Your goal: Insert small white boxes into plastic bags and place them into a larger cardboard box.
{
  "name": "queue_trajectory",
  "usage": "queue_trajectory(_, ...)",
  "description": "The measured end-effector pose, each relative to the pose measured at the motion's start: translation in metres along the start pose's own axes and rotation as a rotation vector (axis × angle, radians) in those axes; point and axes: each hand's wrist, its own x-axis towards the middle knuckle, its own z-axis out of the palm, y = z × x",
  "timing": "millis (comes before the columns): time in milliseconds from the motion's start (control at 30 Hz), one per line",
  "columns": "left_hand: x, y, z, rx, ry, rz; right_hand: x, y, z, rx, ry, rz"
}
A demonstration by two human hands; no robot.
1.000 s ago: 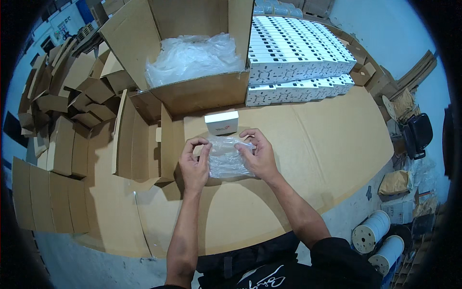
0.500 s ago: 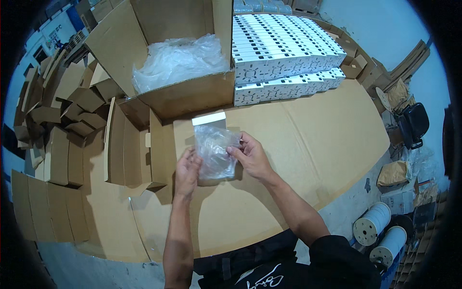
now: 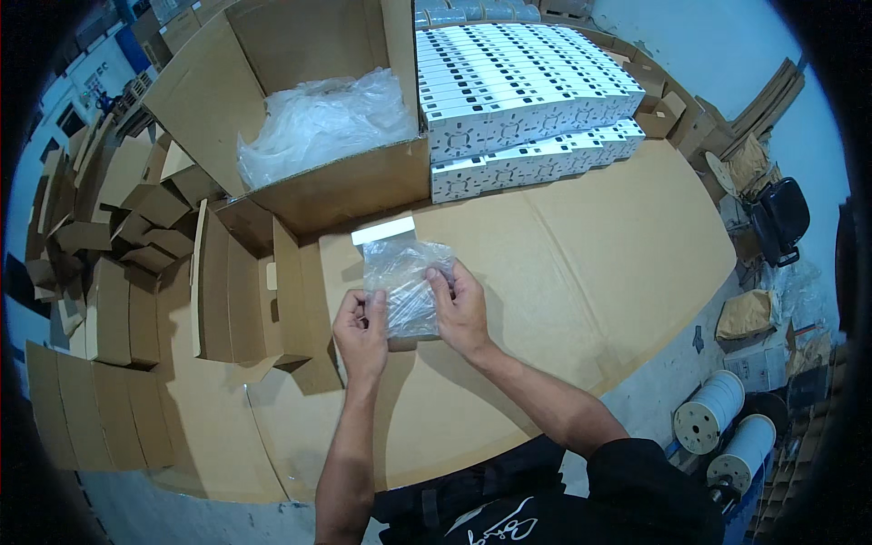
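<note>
A clear plastic bag [image 3: 406,283] with something inside it is held upright over the cardboard-covered table [image 3: 581,272]. My left hand [image 3: 361,332] pinches its lower left edge and my right hand [image 3: 460,308] grips its right side. Just behind the bag a small white box [image 3: 382,229] lies on the table. What the bag holds is too blurred to tell.
A large open carton [image 3: 300,127] lined with clear plastic stands behind the bag. Rows of stacked white boxes [image 3: 518,91] fill the back right. Flat and folded brown cartons [image 3: 118,263] lie at the left. Two white spools [image 3: 718,422] stand on the floor at the right.
Both hands have lifted the bag from flat on the table and now hold it up. It now partly hides the small white box behind it.
</note>
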Motion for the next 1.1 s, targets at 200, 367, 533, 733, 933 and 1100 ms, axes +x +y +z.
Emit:
queue_trajectory(200,-0.001,0.003,-0.01,-0.088,-0.065,0.004,0.005,-0.01,-0.005,-0.005,-0.012,-0.068)
queue_trajectory(367,-0.002,0.0,-0.007,-0.025,-0.024,0.059,0.01,-0.019,-0.01,0.025,-0.018,-0.083)
queue_trajectory(533,-0.003,0.015,0.001,-0.228,0.004,0.098,0.004,-0.017,-0.013,-0.003,-0.104,0.024)
queue_trajectory(733,-0.003,0.014,-0.008,-0.066,-0.213,-0.212,0.01,-0.016,-0.014,0.121,-0.222,-0.043)
queue_trajectory(933,0.001,0.013,-0.009,-0.016,-0.228,-0.079,0.037,-0.045,-0.041,-0.23,0.017,-0.374)
queue_trajectory(1100,0.002,0.015,-0.008,-0.032,-0.253,-0.067,0.041,-0.088,-0.02,-0.633,-0.264,-0.836)
